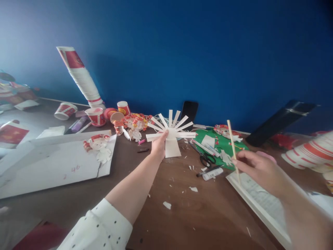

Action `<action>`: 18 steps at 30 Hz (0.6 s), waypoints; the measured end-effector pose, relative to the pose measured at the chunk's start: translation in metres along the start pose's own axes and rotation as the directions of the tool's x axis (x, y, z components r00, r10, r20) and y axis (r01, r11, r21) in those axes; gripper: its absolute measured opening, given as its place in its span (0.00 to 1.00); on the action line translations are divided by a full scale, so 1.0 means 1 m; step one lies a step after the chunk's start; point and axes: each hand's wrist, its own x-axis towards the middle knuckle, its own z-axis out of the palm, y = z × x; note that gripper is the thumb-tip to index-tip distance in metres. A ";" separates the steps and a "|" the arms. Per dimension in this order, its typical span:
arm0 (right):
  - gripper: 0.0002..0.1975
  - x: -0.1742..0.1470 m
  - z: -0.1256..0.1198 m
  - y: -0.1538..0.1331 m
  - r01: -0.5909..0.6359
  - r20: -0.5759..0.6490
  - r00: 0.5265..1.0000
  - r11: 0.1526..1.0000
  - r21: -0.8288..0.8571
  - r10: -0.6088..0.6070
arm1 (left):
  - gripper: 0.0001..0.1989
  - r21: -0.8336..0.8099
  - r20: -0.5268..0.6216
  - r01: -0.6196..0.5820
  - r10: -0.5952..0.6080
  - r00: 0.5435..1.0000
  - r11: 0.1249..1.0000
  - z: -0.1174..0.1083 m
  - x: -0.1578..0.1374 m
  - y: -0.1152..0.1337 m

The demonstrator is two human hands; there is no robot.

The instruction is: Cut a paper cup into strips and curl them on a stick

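Note:
My left hand [159, 145] is closed on a white paper cutout [172, 147], thumb pressed on its middle. Narrow strips fan out from its top, and a wider flat piece hangs below. Off to the right, my right hand [256, 168] pinches a thin wooden stick [231, 139], which points upward with a slight tilt. The stick and the cutout are well apart. Between the two hands lie black-handled scissors [207, 159] and a white glue stick [212, 174] on the brown table.
A tall leaning stack of paper cups [84, 81] stands back left near several loose cups. A white board [52, 166] bears a paper doll [100, 149]. Paper scraps [167, 205] dot the table [161, 229]. A green sheet [229, 139], phone [189, 113] and black cylinder [278, 123] are farther back.

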 end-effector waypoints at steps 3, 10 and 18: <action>0.14 0.007 0.017 -0.027 -0.100 0.120 0.991 0.884 0.457 0.051 | 0.25 0.034 -0.033 0.014 -0.013 0.999 0.999 -0.002 0.001 -0.002; 0.10 0.025 0.054 -0.052 -0.189 0.147 0.982 0.513 0.837 0.122 | 0.28 0.110 -0.085 0.003 0.006 0.996 0.994 0.002 -0.006 0.002; 0.15 0.027 0.086 -0.059 -0.131 0.050 0.978 0.403 0.906 0.204 | 0.22 0.039 0.032 -0.061 0.059 0.998 0.997 0.006 -0.010 -0.001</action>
